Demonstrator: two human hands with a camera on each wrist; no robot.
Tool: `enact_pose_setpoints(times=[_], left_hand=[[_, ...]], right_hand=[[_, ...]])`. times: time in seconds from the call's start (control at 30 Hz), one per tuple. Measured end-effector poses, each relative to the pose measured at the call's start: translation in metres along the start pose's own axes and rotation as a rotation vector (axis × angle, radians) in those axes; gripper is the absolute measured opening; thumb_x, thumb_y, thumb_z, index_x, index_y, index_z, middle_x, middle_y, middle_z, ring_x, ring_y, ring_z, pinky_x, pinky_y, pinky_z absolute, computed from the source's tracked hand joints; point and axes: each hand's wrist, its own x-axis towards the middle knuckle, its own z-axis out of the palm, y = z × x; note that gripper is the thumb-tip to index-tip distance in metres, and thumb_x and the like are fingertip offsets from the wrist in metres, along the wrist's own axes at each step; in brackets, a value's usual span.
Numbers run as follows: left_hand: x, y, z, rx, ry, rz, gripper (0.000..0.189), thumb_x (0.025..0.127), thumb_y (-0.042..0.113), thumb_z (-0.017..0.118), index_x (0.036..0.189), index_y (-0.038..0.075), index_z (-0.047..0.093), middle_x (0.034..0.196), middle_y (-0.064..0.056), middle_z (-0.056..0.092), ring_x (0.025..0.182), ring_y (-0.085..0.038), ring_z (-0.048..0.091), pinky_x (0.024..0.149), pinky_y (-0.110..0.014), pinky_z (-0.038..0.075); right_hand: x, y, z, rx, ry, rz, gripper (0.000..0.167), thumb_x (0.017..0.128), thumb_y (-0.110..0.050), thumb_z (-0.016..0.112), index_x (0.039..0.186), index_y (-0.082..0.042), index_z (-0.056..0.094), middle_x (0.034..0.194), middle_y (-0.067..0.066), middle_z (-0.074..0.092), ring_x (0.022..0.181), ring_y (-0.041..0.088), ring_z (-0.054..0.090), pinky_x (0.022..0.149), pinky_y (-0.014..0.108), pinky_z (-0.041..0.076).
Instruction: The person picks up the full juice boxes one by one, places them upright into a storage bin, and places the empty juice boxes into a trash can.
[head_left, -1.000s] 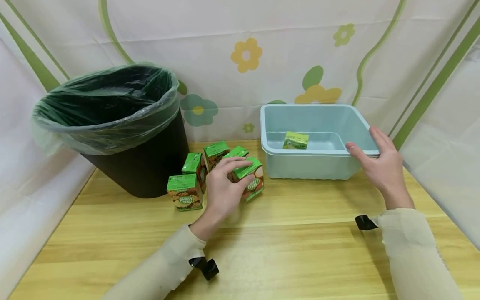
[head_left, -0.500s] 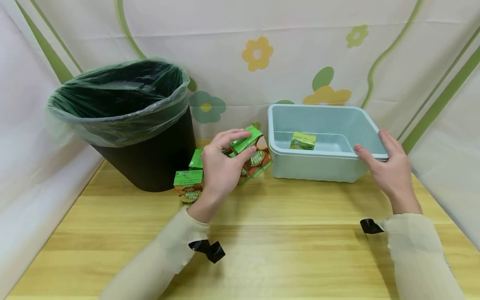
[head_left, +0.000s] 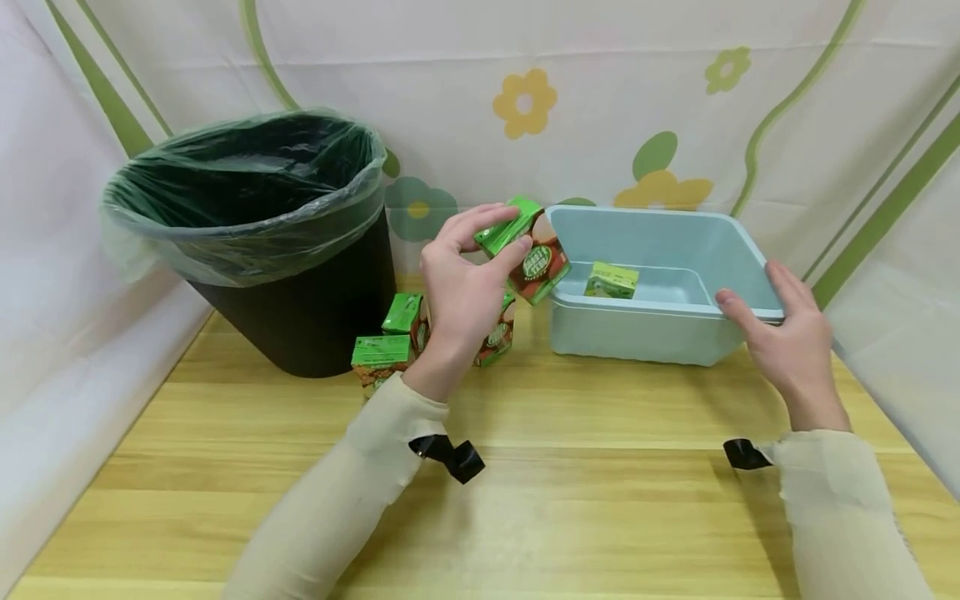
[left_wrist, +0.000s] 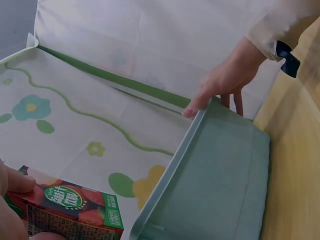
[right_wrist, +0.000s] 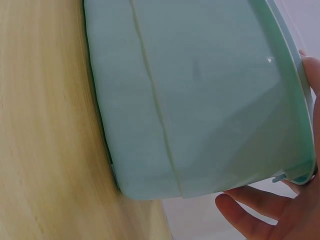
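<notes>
My left hand grips a tilted juice box between thumb and fingers, raised above the table at the left rim of a light blue plastic tub. The box has a green top and a red printed front, which shows closely in the left wrist view. At the tub's right front corner, my right hand holds the rim, thumb on top and fingers outside. Inside the tub lies a lighter green box. Several similar boxes stand on the table, partly hidden behind my left hand, among them a green-topped box.
A black trash bin lined with a pale green bag stands at the left, close to the boxes. A white curtain with printed flowers encloses the back and sides of the wooden table.
My left hand has lifted the juice box from the group and carried it up and right to the tub's rim. My right hand keeps its hold. The head view has shifted slightly.
</notes>
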Motion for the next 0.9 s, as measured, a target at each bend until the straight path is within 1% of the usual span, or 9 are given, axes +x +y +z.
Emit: enact_pose_setpoints(times=[0.13,0.27,0.4,0.5,0.57,0.67,0.77,0.8,0.9], left_hand=[[0.006,0.001,0.011,-0.016,-0.008,0.000,0.028,0.090,0.014,0.085,0.118,0.014,0.083,0.128,0.001,0.074,0.123,-0.007,0.060,0.099,-0.033,0.045],[0.009,0.000,0.022,-0.019,-0.019,-0.010,0.028,0.090,0.014,0.086,0.118,0.015,0.083,0.128,0.002,0.074,0.121,-0.005,0.060,0.098,-0.032,0.045],[0.012,-0.001,0.033,-0.023,-0.047,-0.015,0.028,0.090,0.014,0.086,0.117,0.015,0.083,0.128,0.002,0.074,0.119,-0.007,0.061,0.097,-0.033,0.048],[0.014,-0.002,0.039,-0.020,-0.066,-0.029,0.027,0.091,0.015,0.085,0.118,0.016,0.083,0.129,0.003,0.074,0.119,-0.008,0.061,0.097,-0.032,0.049],[0.015,-0.004,0.042,-0.017,-0.078,-0.039,0.027,0.091,0.015,0.085,0.117,0.017,0.083,0.129,0.003,0.074,0.118,-0.009,0.061,0.098,-0.035,0.050],[0.017,-0.007,0.045,-0.005,-0.104,-0.049,0.025,0.091,0.016,0.085,0.116,0.018,0.083,0.128,0.005,0.075,0.116,-0.009,0.060,0.097,-0.034,0.050],[0.020,-0.011,0.049,-0.004,-0.140,-0.040,0.025,0.091,0.016,0.085,0.116,0.018,0.083,0.128,0.004,0.075,0.114,-0.011,0.060,0.095,-0.031,0.048],[0.020,-0.011,0.050,0.002,-0.154,-0.046,0.024,0.091,0.016,0.085,0.115,0.018,0.083,0.128,0.005,0.075,0.114,-0.010,0.059,0.094,-0.028,0.047],[0.021,-0.014,0.056,0.007,-0.194,-0.065,0.024,0.091,0.014,0.085,0.114,0.019,0.083,0.127,0.005,0.075,0.116,-0.010,0.060,0.096,-0.029,0.047]], right_hand=[[-0.001,0.002,-0.001,0.001,0.010,-0.001,0.088,0.101,-0.053,0.064,0.171,-0.023,0.020,0.180,0.001,0.012,0.167,0.033,0.009,0.136,0.055,0.009],[-0.002,0.005,0.000,0.004,0.017,0.002,0.088,0.101,-0.053,0.064,0.171,-0.023,0.021,0.180,0.002,0.014,0.167,0.033,0.011,0.136,0.055,0.010],[-0.003,0.007,0.000,0.009,0.024,0.000,0.088,0.101,-0.053,0.065,0.171,-0.023,0.021,0.180,0.002,0.013,0.168,0.031,0.010,0.136,0.053,0.009],[-0.002,0.007,-0.001,0.008,0.020,-0.004,0.089,0.101,-0.054,0.065,0.171,-0.023,0.020,0.180,0.002,0.013,0.168,0.031,0.009,0.136,0.054,0.008],[-0.001,0.006,0.000,0.005,0.018,-0.008,0.089,0.100,-0.055,0.065,0.171,-0.023,0.021,0.180,0.002,0.013,0.168,0.032,0.009,0.136,0.055,0.009],[0.000,0.005,0.001,0.004,0.016,-0.014,0.089,0.100,-0.055,0.065,0.171,-0.022,0.022,0.180,0.002,0.014,0.168,0.032,0.010,0.135,0.056,0.009],[0.001,0.004,0.001,0.002,0.014,-0.017,0.090,0.100,-0.056,0.065,0.171,-0.022,0.022,0.180,0.002,0.014,0.168,0.032,0.010,0.135,0.057,0.009],[0.001,0.004,0.001,0.002,0.012,-0.016,0.090,0.100,-0.057,0.065,0.171,-0.022,0.021,0.180,0.002,0.014,0.168,0.032,0.009,0.135,0.057,0.008],[0.000,0.004,0.001,-0.001,0.012,-0.016,0.090,0.100,-0.057,0.065,0.171,-0.023,0.021,0.180,0.002,0.013,0.168,0.032,0.009,0.135,0.058,0.009]])
